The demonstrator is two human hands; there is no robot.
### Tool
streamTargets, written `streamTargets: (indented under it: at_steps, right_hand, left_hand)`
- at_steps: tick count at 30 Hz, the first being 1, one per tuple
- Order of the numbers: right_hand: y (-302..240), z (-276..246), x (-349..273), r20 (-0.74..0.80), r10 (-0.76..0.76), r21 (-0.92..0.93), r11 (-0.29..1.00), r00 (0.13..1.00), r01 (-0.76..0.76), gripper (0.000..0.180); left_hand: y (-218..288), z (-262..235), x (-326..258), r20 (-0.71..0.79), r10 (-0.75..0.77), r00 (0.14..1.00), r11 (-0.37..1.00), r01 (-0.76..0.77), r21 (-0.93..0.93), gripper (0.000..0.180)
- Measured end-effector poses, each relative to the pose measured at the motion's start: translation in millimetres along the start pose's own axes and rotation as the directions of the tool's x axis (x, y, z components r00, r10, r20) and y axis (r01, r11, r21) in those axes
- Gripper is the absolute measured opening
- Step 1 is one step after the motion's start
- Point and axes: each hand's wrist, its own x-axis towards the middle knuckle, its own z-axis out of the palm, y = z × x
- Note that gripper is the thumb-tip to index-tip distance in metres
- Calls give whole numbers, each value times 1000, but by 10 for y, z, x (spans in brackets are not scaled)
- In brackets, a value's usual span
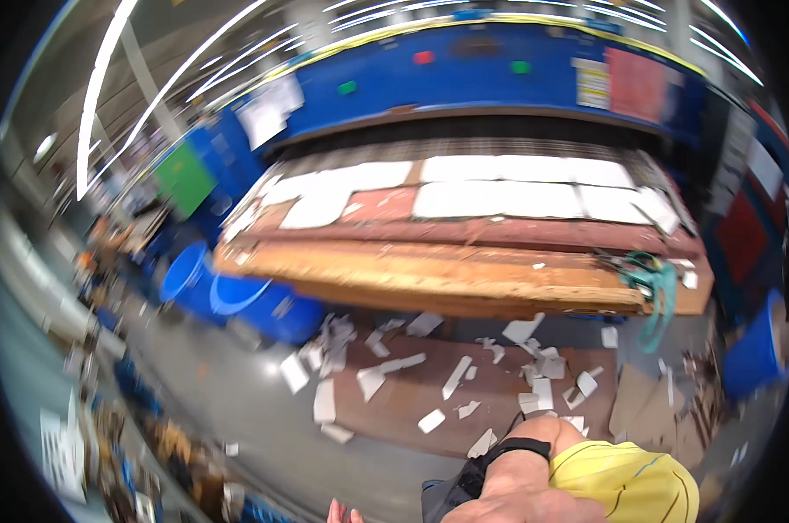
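Observation:
At the bottom edge my left hand (344, 512) shows only fingertips, slightly apart, with nothing seen in them. My right hand (534, 506) is blurred and cut off by the lower edge, its fingers hidden. A black band (521, 448) circles the wrist, and yellow cloth (625, 484) lies beside that arm. Both hands are well short of a wide press bed (464, 228) with a reddish-brown surface. White sheets (499, 199) lie across it in rows. On its right front corner is a teal cloth or strap bundle (651, 288), draping over the edge.
The blue machine body (464, 74) spans the back. White scraps (431, 421) litter a brown floor board (499, 375). Blue bins (264, 307) stand left of the bed and another blue bin (756, 349) stands right. Cluttered shelving (172, 453) lines the lower left.

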Motion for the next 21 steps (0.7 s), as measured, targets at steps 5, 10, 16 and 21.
streamTargets:
  at_steps: [5,10,16,21]
  right_hand:
    - [-161,-413,266,-1,-199,-559,813,980,165,45]
    - [170,-1162,643,353,-383,-657,548,853,518,46]
    - [322,-1631,1196,564,-238,-672,424,790,607,42]
    - [42,-1785,1258,512,-58,-849,116,857,515,35]
  left_hand:
    - [119,519,930,265,127,956,991,-135,10,39]
    - [280,846,1942,404,190,895,981,-188,-45,40]
    - [712,1214,3153,431,338,837,940,-278,-197,41]
    - [1494,1587,3355,425,318,847,947,-309,-92,34]
